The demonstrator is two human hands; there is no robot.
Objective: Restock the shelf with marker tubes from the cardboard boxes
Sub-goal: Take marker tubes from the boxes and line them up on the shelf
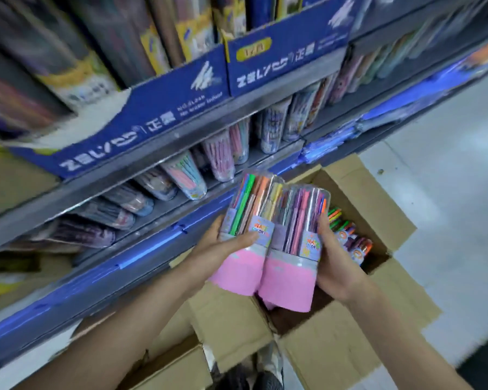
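The shelf (181, 204) carries a row of marker tubes lying tilted, under blue display cartons (141, 119). Below it an open cardboard box (358, 190) on the floor holds more tubes (350, 235). Above the box, two marker tubes sit side by side: the left hand (223, 243) grips the left tube (248, 220), the right hand (335, 266) grips the right tube (299, 235).

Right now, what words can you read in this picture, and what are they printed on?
"WATER COLOR": partly legible on the label of the marker tube in the left hand.
Same label on the tube in the right hand, partly covered.
White brand lettering with Chinese characters on the blue display boxes: too stylised and blurred to read surely.
Small print beneath it: too blurred.
Yellow badge on the right blue box: unreadable.
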